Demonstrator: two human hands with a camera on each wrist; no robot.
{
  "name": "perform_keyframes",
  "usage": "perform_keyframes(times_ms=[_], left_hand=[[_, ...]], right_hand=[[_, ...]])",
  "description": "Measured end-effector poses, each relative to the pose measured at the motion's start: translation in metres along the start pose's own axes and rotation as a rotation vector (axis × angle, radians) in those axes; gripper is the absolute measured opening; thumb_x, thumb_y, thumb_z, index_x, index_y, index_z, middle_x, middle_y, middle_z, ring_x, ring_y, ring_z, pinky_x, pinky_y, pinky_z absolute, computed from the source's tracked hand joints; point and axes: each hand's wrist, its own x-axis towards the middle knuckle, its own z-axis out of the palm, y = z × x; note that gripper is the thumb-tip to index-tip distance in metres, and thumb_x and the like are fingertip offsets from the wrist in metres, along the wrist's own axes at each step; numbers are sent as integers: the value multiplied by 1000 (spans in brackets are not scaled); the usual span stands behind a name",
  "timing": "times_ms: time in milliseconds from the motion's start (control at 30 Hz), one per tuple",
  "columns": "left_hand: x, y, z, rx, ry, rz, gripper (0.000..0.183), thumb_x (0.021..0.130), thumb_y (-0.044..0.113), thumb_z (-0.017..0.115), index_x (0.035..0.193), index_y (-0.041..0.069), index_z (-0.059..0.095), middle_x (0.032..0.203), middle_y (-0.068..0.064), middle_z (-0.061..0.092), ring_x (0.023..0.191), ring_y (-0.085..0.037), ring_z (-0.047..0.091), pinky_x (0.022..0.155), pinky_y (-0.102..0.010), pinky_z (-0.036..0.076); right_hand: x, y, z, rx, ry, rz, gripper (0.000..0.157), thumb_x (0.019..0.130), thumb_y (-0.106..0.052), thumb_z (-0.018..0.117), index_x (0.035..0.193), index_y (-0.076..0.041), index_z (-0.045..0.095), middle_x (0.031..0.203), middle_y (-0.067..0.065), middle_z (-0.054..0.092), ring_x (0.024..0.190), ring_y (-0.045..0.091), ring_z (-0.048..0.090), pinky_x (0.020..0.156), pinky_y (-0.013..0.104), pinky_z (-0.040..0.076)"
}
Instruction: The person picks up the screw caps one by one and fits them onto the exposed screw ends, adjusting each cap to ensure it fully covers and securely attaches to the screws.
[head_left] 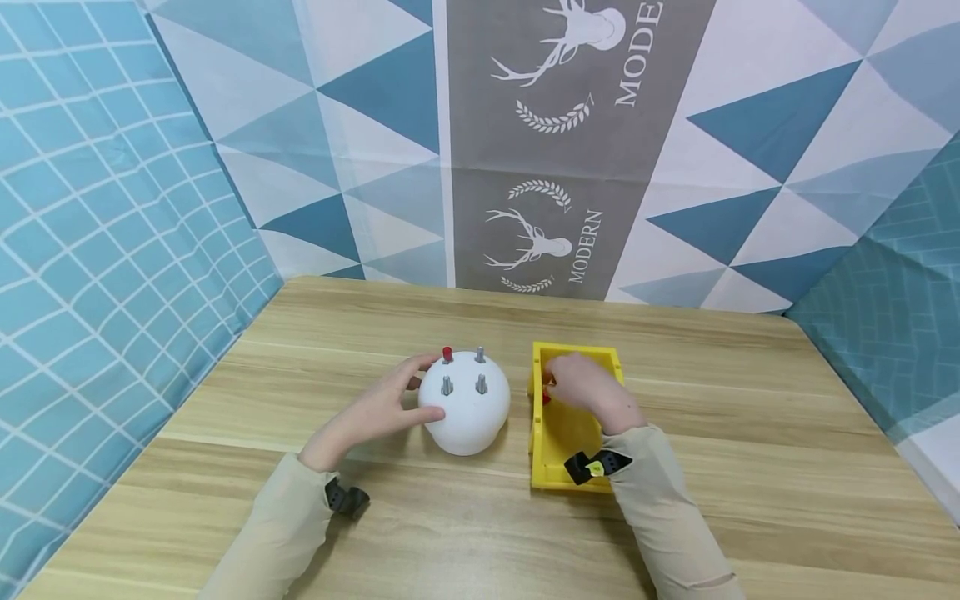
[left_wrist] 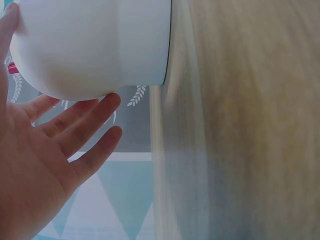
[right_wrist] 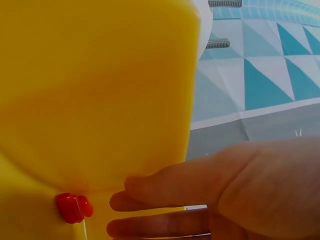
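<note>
A white rounded body (head_left: 465,417) with several upright threaded studs stands on the table. One stud at its back left wears a red cap (head_left: 447,353). My left hand (head_left: 386,404) rests against the body's left side, thumb at the front; in the left wrist view its fingers (left_wrist: 82,131) look spread and fairly straight along the white surface. Inside a yellow bin (head_left: 550,475) is my right hand (head_left: 588,385), reaching down. Small red pieces (right_wrist: 74,207) lie in the bin just beyond its fingertips. Nothing shows between thumb and fingers in the right wrist view.
The bin stands just right of the white body on a wood-grain table (head_left: 420,533). Behind the table hangs a patterned cloth (head_left: 390,167), with blue tiled cloth (head_left: 112,208) at the left. Dark wrist cameras (head_left: 347,500) sit on both sleeves.
</note>
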Motion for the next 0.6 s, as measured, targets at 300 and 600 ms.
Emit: perform_keyframes(times_ms=[300, 600], left_hand=[[0, 1, -1, -1, -1, 2, 81, 74, 55, 66, 139, 22, 31, 136, -1, 40, 111, -23, 51, 91, -46, 43], [-1, 2, -1, -1, 0, -5, 82, 74, 55, 66, 139, 22, 30, 136, -1, 40, 111, -23, 51, 90, -47, 43]], right_hand=[[3, 3, 4, 20, -55, 20, 8, 88, -14, 57, 86, -9, 63, 70, 1, 52, 65, 15, 47, 60, 26, 38], [4, 3, 9, 38, -82, 51, 9, 90, -12, 55, 82, -9, 58, 65, 1, 45, 61, 16, 45, 57, 26, 35]])
